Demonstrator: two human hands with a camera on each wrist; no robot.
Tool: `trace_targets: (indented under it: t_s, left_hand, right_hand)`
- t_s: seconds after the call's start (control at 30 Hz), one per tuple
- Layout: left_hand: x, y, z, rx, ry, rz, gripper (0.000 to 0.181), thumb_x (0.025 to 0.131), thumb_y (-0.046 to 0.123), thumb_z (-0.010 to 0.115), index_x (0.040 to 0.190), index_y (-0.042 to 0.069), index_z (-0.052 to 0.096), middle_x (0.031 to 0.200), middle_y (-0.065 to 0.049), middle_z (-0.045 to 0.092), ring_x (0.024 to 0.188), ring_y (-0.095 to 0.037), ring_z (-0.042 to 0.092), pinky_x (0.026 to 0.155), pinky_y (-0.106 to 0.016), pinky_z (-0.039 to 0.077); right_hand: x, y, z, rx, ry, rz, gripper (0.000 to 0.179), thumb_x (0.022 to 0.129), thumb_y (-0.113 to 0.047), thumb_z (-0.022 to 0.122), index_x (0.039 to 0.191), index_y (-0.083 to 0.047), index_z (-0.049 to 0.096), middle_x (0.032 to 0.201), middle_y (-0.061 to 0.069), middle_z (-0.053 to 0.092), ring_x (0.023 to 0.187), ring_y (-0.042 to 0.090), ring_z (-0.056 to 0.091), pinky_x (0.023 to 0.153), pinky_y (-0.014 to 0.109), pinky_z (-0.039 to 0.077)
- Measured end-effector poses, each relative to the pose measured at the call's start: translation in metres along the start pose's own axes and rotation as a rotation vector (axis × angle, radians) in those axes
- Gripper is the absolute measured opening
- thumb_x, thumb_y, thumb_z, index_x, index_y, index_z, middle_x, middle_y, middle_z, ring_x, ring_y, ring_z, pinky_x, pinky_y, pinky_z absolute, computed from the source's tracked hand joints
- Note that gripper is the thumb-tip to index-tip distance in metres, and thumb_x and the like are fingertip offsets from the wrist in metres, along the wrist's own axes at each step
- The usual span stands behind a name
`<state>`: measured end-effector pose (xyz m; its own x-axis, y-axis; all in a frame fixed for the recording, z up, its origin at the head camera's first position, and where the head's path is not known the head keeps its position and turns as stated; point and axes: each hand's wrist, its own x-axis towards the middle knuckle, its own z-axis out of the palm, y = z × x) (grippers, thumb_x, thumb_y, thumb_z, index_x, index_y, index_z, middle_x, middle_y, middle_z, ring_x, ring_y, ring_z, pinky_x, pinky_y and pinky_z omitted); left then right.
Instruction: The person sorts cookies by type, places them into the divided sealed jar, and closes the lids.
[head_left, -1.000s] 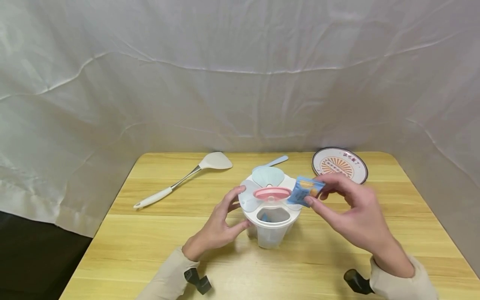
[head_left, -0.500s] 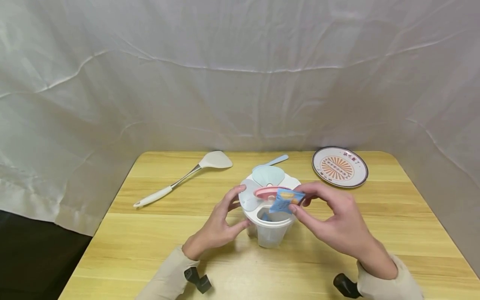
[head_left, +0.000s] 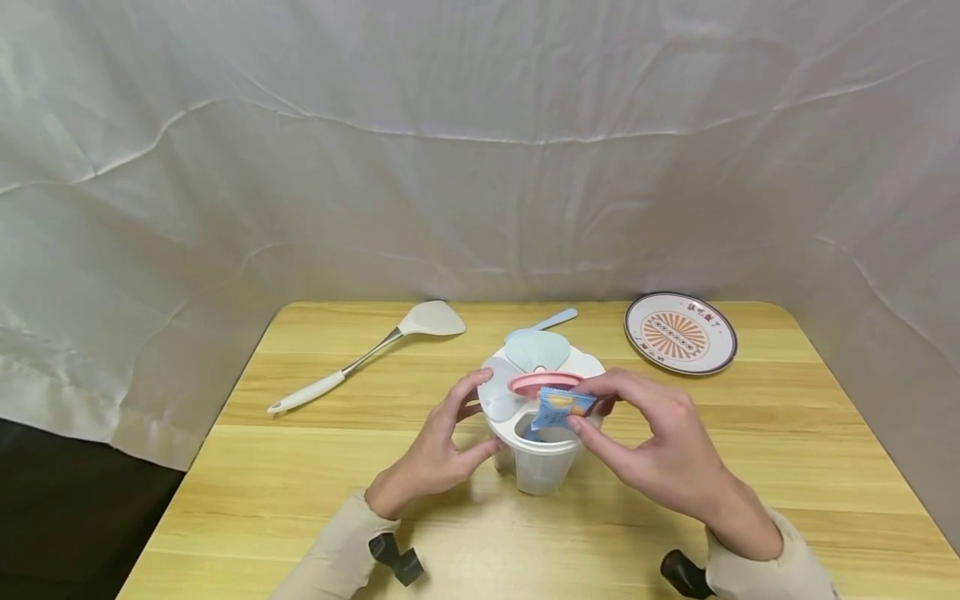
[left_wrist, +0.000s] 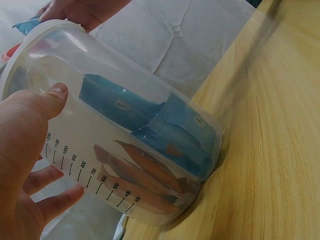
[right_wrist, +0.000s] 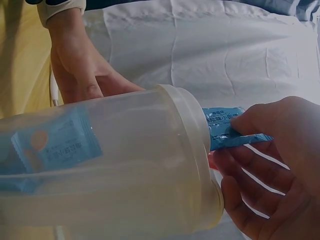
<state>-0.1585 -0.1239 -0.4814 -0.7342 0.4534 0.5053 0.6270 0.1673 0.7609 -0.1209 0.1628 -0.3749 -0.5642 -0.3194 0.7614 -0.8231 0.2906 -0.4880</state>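
Note:
A clear plastic storage canister (head_left: 542, 475) with a white divided lid stands on the table. Its pink flap (head_left: 542, 382) is raised, leaving the front opening uncovered. My left hand (head_left: 435, 462) holds the canister from the left, fingers at the lid edge and thumb on the wall. Between thumb and fingers, my right hand (head_left: 671, 437) pinches a blue snack packet (head_left: 558, 408) at the opening, its lower edge overlapping the hole. In the left wrist view, blue packets (left_wrist: 120, 102) and brown packets (left_wrist: 142, 170) lie inside separate sections of the canister.
A white-handled spatula (head_left: 311, 392) lies at the left of the table. Behind the canister is a light blue utensil handle (head_left: 557, 319). A round patterned plate (head_left: 678, 333) rests at the back right. Grey cloth (head_left: 480, 208) hangs behind the table.
My right hand has moved left and slightly down, bringing the blue snack packet from beside the lid to the open hole. My left hand stays in place on the canister.

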Motion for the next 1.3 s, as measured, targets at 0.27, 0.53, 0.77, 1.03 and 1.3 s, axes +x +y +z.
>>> trace_targets:
  t_s: [0.27,0.53,0.77,1.03,1.3]
  left_hand:
    - [0.000,-0.001,0.000,-0.006,0.006,0.009,0.086,0.088,-0.009,0.083,0.160,0.003,0.037,0.165,-0.026,0.047,0.140,-0.038,0.063,0.117,-0.045,0.061]
    - [0.001,-0.001,0.000,-0.015,0.008,0.013,0.086,0.088,-0.009,0.083,0.159,0.003,0.038,0.164,-0.026,0.047,0.145,-0.036,0.059,0.118,-0.045,0.060]
    - [0.000,-0.001,0.000,-0.013,0.009,0.019,0.086,0.087,-0.009,0.083,0.159,0.003,0.038,0.164,-0.026,0.047,0.145,-0.037,0.059,0.118,-0.045,0.060]
    - [0.000,-0.001,0.000,-0.008,0.006,0.014,0.087,0.087,-0.009,0.084,0.159,0.003,0.037,0.164,-0.026,0.047,0.145,-0.037,0.059,0.118,-0.045,0.060]
    - [0.000,-0.001,0.000,-0.010,0.007,0.010,0.087,0.088,-0.009,0.084,0.160,0.004,0.037,0.164,-0.026,0.047,0.145,-0.036,0.059,0.118,-0.045,0.060]
  right_hand:
    - [0.000,-0.001,0.000,0.027,-0.010,-0.010,0.017,0.094,-0.007,0.083,0.109,-0.009,0.077,0.096,0.002,0.078,0.084,0.005,0.067,0.076,0.015,0.060]
    - [0.001,0.000,-0.003,0.017,0.003,-0.006,0.014,0.095,-0.008,0.083,0.107,-0.008,0.077,0.097,0.004,0.078,0.086,0.006,0.068,0.077,0.014,0.061]
    - [0.006,0.004,-0.005,0.010,0.027,-0.019,0.012,0.097,-0.011,0.082,0.106,-0.006,0.077,0.095,0.006,0.078,0.086,0.006,0.068,0.078,0.014,0.059]
    - [0.016,0.009,-0.006,-0.002,0.035,-0.006,0.027,0.082,0.009,0.083,0.103,-0.008,0.078,0.094,0.003,0.078,0.084,0.006,0.065,0.074,0.014,0.058]
    - [0.025,0.012,-0.005,0.003,-0.001,0.033,0.033,0.080,0.014,0.082,0.103,-0.008,0.078,0.097,0.002,0.077,0.087,0.008,0.065,0.074,0.015,0.058]
